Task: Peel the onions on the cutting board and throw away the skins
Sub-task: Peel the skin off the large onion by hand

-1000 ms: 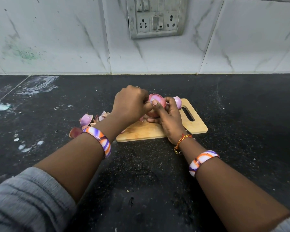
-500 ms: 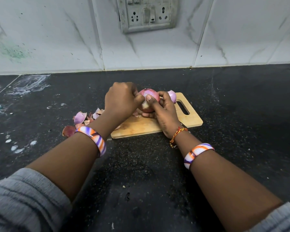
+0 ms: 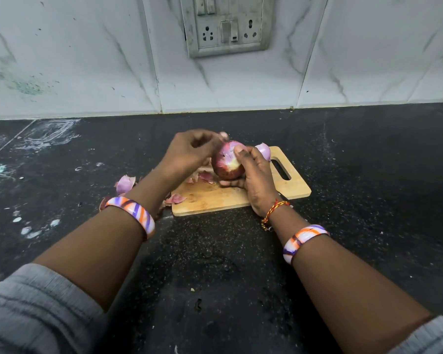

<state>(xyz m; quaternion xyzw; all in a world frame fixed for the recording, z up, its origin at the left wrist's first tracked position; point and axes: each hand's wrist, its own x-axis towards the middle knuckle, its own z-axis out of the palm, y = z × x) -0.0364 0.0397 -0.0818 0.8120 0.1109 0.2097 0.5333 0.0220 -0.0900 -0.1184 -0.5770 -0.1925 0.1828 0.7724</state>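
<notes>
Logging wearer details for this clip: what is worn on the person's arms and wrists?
Both forearms are bare below pushed-up grey sleeves. Each wrist carries a white bangle striped orange and purple: left, right. The right wrist also has a red and yellow thread.

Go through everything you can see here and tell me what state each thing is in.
Onion: partly peeled, held above the board.
Right hand: grips the onion.
Left hand: pinches a skin strip, blurred.
Loose skins: on the counter, not discarded.
Cutting board: flat on the counter.

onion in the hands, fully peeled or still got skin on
Partly peeled: the onion shows a pale bare patch, with dark red skin around it. Its far side is hidden.
</notes>
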